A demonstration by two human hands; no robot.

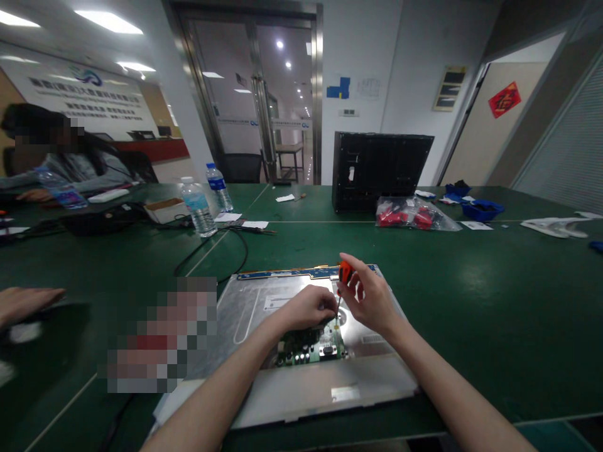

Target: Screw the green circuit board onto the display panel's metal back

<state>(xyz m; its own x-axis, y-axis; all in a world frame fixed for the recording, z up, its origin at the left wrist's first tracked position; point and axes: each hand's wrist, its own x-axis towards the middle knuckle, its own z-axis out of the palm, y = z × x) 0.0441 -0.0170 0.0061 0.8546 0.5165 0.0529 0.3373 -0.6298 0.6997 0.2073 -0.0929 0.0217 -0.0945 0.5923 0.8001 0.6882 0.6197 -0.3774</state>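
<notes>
A flat silvery display panel lies on the table before me, with a green circuit board on its middle. My right hand grips a screwdriver by its orange and black handle. The screwdriver stands nearly upright, its thin shaft pointing down at the board's right side. Close by the shaft, my left hand is curled over the upper part of the board with its fingers pinched together. What those fingers hold, if anything, is hidden. A blue strip runs along the panel's far edge.
Two water bottles stand on the green table. Farther back are a black monitor housing, a plastic bag with red things and blue trays. A cable lies behind the panel. Another person's hand is at left.
</notes>
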